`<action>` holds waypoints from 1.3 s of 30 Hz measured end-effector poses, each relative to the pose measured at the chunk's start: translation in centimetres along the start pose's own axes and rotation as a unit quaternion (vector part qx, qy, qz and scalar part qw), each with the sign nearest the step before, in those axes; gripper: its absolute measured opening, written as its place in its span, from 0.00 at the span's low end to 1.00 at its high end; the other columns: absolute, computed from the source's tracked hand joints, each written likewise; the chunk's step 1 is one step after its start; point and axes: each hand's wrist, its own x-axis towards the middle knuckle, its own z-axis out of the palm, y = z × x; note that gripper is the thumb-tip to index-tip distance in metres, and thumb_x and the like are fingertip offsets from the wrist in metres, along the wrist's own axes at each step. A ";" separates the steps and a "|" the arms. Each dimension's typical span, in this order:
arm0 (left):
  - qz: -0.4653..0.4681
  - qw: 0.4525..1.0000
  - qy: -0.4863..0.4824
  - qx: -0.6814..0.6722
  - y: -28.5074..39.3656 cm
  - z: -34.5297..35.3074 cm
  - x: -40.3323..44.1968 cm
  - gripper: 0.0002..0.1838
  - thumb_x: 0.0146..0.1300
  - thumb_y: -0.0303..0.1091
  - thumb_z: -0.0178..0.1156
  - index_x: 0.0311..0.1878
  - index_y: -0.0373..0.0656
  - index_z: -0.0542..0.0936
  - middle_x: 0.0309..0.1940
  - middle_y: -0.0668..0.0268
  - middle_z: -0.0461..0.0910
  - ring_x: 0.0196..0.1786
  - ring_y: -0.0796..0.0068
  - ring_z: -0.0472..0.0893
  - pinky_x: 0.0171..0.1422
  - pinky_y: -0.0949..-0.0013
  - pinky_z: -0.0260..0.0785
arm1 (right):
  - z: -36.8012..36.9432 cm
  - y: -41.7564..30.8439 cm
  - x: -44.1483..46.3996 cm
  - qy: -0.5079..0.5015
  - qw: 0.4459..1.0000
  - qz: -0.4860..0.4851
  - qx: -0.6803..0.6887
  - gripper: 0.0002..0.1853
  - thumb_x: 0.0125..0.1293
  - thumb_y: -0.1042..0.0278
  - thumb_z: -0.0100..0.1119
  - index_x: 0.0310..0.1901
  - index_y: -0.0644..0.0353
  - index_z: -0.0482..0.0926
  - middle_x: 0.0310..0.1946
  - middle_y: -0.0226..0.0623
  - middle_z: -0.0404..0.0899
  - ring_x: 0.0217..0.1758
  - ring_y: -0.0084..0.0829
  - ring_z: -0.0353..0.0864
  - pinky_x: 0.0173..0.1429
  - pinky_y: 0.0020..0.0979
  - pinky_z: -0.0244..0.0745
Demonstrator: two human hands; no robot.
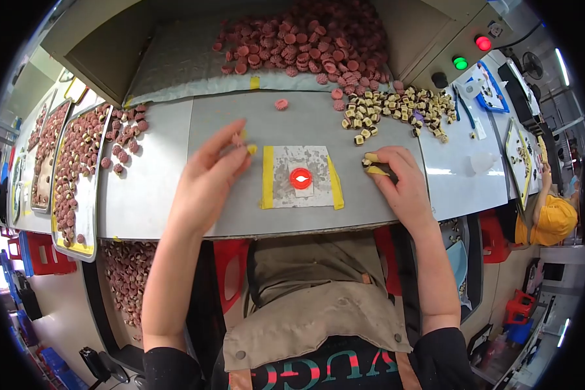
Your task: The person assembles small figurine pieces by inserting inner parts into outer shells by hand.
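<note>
My left hand point(205, 183) is raised left of a taped white plate point(281, 162), its fingers pinched on a small pink cup point(238, 138) that they partly hide. On the plate sits a round spot point(301, 178) glowing red with a white centre. Over to the right, my right hand point(404, 185) rests near the table surface, its thumb and fingertips closed on a small dark-and-cream piece point(366, 163). Yellow coverings show on fingertips of both hands. One loose pink cup point(281, 104) lies beyond the plate.
A large heap of pink cups point(299, 49) fills the back bay. Many dark-and-cream pieces point(396, 110) lie at the back right. Trays point(91, 250) of joined pieces stand on the left. A panel carries a red light point(483, 43) and green light point(460, 63). Another person point(552, 218) is far right.
</note>
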 end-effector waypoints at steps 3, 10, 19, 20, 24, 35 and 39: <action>-0.021 0.987 -0.039 -0.153 -1.8 0.0 -2.3 0.25 0.74 0.32 0.54 0.70 0.35 0.66 0.48 0.71 0.75 0.50 0.83 0.75 0.56 0.78 0.71 | -0.1 -0.1 0.3 -0.020 1.000 -0.005 0.008 0.13 0.60 0.77 0.63 0.47 0.64 0.78 0.45 0.42 0.77 0.51 0.43 0.75 0.54 0.36 0.72; -0.050 0.961 -0.066 -0.264 -3.4 1.7 -4.1 0.20 0.75 0.32 0.51 0.67 0.37 0.68 0.49 0.70 0.77 0.49 0.83 0.76 0.55 0.77 0.72 | -0.6 -1.9 1.3 -0.046 0.997 0.050 0.022 0.14 0.59 0.78 0.62 0.47 0.64 0.78 0.43 0.42 0.77 0.49 0.43 0.77 0.52 0.36 0.73; -0.062 0.940 -0.099 -0.319 -3.8 0.7 -4.1 0.20 0.75 0.34 0.52 0.66 0.37 0.69 0.53 0.67 0.77 0.51 0.80 0.76 0.56 0.73 0.72 | -0.8 -2.7 1.9 -0.062 0.988 -0.061 -0.124 0.13 0.56 0.81 0.63 0.45 0.64 0.79 0.41 0.42 0.77 0.46 0.45 0.77 0.49 0.39 0.73; -0.064 0.941 -0.094 -0.320 -3.8 0.7 -4.1 0.20 0.75 0.34 0.52 0.66 0.37 0.70 0.53 0.67 0.77 0.51 0.80 0.76 0.56 0.73 0.72 | -0.9 -2.8 2.0 -0.066 0.986 -0.072 -0.135 0.13 0.55 0.81 0.63 0.44 0.64 0.79 0.40 0.42 0.77 0.46 0.44 0.77 0.49 0.39 0.73; -0.058 0.947 -0.074 -0.306 -3.7 1.1 -4.2 0.19 0.74 0.32 0.53 0.65 0.39 0.70 0.52 0.68 0.78 0.52 0.80 0.76 0.55 0.74 0.72 | -0.9 -3.6 2.4 -0.090 0.992 -0.052 -0.069 0.14 0.55 0.80 0.64 0.45 0.63 0.80 0.40 0.41 0.77 0.45 0.43 0.77 0.47 0.39 0.73; -0.049 0.947 -0.081 -0.307 -3.7 1.0 -4.3 0.19 0.73 0.34 0.56 0.64 0.40 0.72 0.52 0.68 0.78 0.54 0.81 0.76 0.58 0.75 0.70 | 3.9 -6.7 3.8 -0.112 0.976 -0.179 -0.048 0.13 0.54 0.76 0.66 0.42 0.56 0.80 0.35 0.34 0.73 0.42 0.39 0.74 0.48 0.38 0.71; -0.047 0.965 -0.050 -0.251 -3.2 1.7 -4.5 0.20 0.73 0.35 0.57 0.64 0.39 0.72 0.53 0.68 0.78 0.54 0.81 0.76 0.58 0.75 0.69 | 3.8 -6.9 3.6 -0.124 0.977 -0.166 -0.054 0.13 0.54 0.77 0.66 0.42 0.57 0.80 0.35 0.35 0.73 0.43 0.40 0.74 0.49 0.38 0.71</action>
